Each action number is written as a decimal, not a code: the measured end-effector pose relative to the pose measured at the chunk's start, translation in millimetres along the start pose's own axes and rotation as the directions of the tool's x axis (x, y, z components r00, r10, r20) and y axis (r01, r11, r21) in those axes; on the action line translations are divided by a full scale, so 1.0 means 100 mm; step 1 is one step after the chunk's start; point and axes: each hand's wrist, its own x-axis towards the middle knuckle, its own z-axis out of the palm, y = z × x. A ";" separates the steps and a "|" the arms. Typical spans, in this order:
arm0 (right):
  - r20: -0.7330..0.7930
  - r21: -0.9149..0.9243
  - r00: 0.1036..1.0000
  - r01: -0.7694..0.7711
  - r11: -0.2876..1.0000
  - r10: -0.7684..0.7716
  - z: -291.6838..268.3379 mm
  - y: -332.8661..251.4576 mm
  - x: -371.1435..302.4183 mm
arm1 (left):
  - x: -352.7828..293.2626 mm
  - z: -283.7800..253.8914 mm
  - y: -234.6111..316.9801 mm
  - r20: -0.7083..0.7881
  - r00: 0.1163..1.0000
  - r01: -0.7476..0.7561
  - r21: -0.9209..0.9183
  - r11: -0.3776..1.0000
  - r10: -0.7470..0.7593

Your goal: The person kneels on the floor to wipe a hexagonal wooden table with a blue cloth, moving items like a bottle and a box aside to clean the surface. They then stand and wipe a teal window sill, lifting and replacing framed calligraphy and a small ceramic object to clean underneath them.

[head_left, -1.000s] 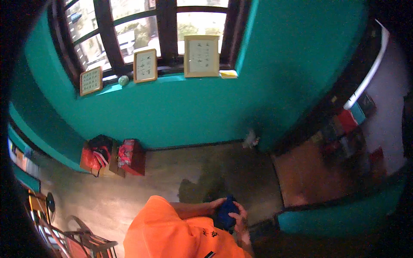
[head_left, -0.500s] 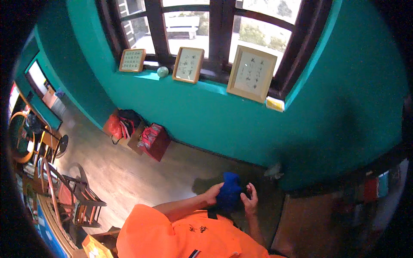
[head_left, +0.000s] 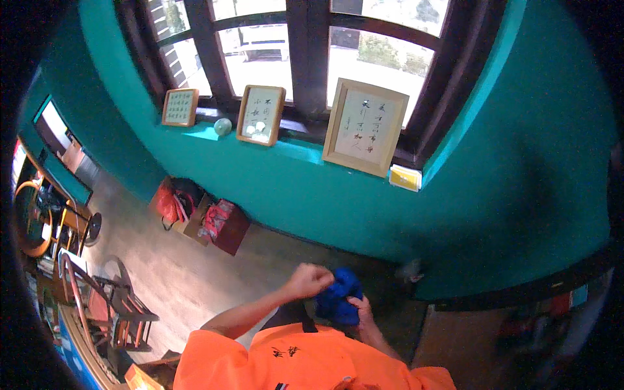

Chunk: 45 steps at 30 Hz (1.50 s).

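Note:
A bundled piece of blue cloth (head_left: 339, 298) is in front of my orange shirt, its exact kind not clear. My right hand (head_left: 364, 311) grips it from the right, thumb lying across its face and the other fingers mostly behind it. At the cloth's upper left edge is my left hand (head_left: 309, 281), fingers curled together in a pinch. Whether those fingertips hold a bit of the cloth or something small is hidden.
Framed calligraphy pieces (head_left: 366, 127) and a glass ball (head_left: 223, 127) stand on the windowsill. Boxes with bags (head_left: 227, 224) sit against the green wall. A wooden chair (head_left: 117, 305) is at left. A brown wooden surface (head_left: 455, 338) lies at lower right.
My left hand has risen from the cloth's side to its upper edge, fingers now curled. My right hand, apart from the cloth before, now grips it. The view has shifted slightly.

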 end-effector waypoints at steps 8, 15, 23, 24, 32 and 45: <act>-0.181 0.267 0.983 0.090 0.959 -0.041 0.85 -1.16 0.19 | 2.12 -1.78 0.06 -0.721 0.606 -0.394 0.095 0.914 0.336; -0.418 0.035 0.898 0.166 0.985 -0.137 0.98 -0.81 0.37 | 2.89 -2.13 0.54 -0.351 0.927 -0.286 -0.426 0.858 0.134; -0.659 -0.010 0.742 0.156 0.988 -0.124 1.07 -0.82 0.14 | 3.27 -2.18 0.51 -0.171 0.963 -0.267 -0.683 0.680 0.206; -0.673 0.024 0.732 0.165 0.986 -0.106 1.32 -1.07 0.07 | 3.27 -2.17 0.52 -0.157 0.970 -0.241 -0.697 0.675 0.184; -0.631 -0.052 0.727 0.309 0.950 -0.271 1.38 -1.75 -0.08 | 2.88 -2.25 0.74 -0.314 0.928 -0.371 -0.725 0.581 0.200; -0.034 -0.707 0.265 0.675 0.211 -0.964 1.71 -4.17 -0.17 | 1.39 -2.11 0.44 -0.554 0.794 -0.506 -0.376 0.776 0.250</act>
